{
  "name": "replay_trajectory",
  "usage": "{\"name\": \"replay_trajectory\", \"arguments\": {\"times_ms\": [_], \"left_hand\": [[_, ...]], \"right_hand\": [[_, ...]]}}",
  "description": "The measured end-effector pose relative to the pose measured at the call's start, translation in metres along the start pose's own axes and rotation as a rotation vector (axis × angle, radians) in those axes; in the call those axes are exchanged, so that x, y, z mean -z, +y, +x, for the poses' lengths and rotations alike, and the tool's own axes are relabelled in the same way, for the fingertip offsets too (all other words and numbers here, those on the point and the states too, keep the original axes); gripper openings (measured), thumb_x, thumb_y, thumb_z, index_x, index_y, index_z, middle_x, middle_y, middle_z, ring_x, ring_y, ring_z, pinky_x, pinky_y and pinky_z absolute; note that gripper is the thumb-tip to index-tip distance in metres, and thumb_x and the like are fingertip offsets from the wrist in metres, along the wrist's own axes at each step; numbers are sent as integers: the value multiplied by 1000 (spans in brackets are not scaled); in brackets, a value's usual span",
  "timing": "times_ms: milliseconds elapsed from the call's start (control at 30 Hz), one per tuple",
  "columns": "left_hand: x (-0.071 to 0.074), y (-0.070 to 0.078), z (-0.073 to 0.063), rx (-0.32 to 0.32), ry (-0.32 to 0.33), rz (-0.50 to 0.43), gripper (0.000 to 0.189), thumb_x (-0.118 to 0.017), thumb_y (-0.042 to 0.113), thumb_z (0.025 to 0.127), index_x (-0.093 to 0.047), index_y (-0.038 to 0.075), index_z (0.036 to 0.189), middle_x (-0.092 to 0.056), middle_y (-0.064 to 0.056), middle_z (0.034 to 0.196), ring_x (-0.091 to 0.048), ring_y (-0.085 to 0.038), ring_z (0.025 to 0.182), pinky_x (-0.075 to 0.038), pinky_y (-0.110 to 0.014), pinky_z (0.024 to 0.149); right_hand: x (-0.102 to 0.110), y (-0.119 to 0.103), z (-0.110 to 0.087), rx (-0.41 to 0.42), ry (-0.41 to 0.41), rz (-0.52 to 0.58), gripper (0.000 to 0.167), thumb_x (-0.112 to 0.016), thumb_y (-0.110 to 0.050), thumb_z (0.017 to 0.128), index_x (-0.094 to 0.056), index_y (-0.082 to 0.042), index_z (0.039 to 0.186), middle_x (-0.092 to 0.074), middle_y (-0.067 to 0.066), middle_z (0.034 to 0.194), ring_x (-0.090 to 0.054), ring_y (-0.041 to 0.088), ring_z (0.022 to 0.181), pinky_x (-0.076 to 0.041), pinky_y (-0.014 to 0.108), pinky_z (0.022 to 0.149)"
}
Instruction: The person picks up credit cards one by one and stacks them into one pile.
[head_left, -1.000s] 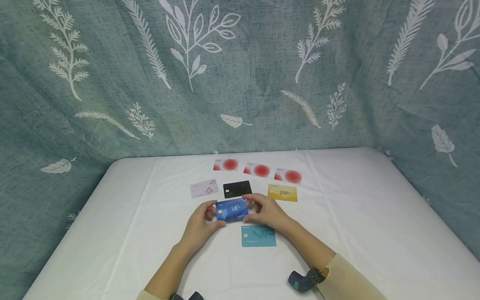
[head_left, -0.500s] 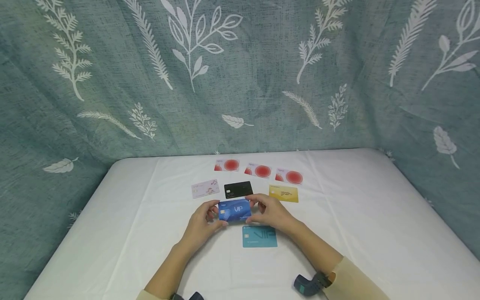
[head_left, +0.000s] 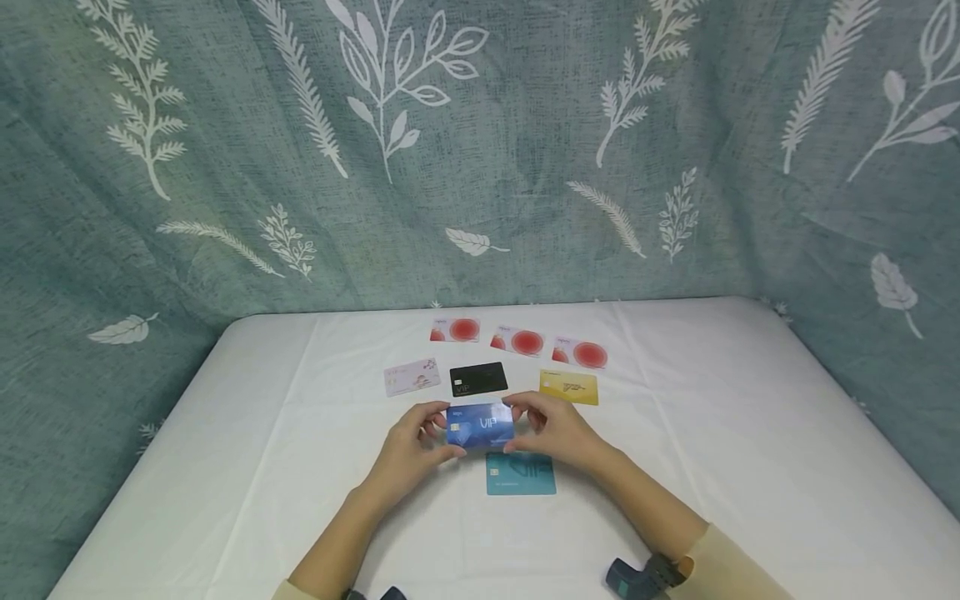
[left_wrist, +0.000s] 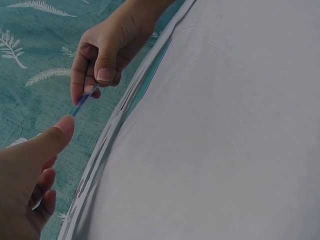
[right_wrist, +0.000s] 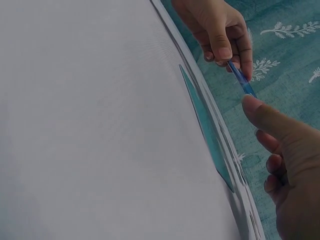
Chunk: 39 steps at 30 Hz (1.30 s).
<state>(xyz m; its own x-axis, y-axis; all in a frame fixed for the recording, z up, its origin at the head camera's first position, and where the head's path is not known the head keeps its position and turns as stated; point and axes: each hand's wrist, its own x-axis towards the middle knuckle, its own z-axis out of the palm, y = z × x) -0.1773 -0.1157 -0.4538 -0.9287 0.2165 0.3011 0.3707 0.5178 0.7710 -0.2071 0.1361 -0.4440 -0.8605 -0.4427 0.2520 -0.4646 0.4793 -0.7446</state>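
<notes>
Over white tbl [head_left: 225,467], L hand [head_left: 411,446] & R hand [head_left: 557,429] pinch blue VIP card [head_left: 480,426] nr teal card [head_left: 521,480].

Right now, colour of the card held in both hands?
Blue card with white VIP lettering; clearest in the head view.

Thin blue card [left_wrist: 82,102], edge-on, is pinched by left hand [left_wrist: 29,172] and right hand [left_wrist: 107,52]; flat teal card [left_wrist: 144,86] is borne by white cloth-covered surface [left_wrist: 210,150].
</notes>
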Motion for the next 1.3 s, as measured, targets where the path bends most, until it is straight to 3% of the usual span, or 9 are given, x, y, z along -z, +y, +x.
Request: {"name": "replay_trajectory", "arguments": {"times_ms": [267,600,733,1100,1300], "left_hand": [[0,5,-1,-39,-29,-24,64,-85,19,67,-56,7,123,-54,8,92,-50,-12,82,-45,-27,72],[-3,14,-3,-44,-67,12,65,-85,21,67,-56,8,123,-53,9,90,-48,-11,83,-43,-24,71],[-2,19,-5,-80,-66,46,65,-85,21,67,-56,6,123,-52,8,89,-46,-11,80,-40,-21,68],[-5,24,-7,-173,-61,87,64,-84,24,67,-56,7,122,-52,9,89,-46,-9,80,-40,-21,69],[-7,29,-9,-208,-73,99,65,-84,27,67,-56,6,121,-53,7,89,-46,-8,80,-41,-20,69]], "right_hand": [[5,-2,-8,9,-1,-10,59,-87,-27,65,-64,-10,117,-60,-2,85,-46,8,68,-39,19,58],[13,-8,-22,3,16,-6,59,-87,-25,65,-64,-9,117,-61,0,85,-47,12,66,-39,19,54],[14,-9,-25,17,16,-9,59,-87,-25,65,-64,-9,118,-61,-1,85,-48,14,67,-39,19,54],[20,-8,-32,168,55,-19,58,-88,-19,62,-65,-6,114,-63,1,85,-47,8,68,-40,19,54],[23,-5,-38,197,46,-15,59,-88,-19,63,-64,-5,115,-63,3,85,-47,9,68,-40,18,54]]}}
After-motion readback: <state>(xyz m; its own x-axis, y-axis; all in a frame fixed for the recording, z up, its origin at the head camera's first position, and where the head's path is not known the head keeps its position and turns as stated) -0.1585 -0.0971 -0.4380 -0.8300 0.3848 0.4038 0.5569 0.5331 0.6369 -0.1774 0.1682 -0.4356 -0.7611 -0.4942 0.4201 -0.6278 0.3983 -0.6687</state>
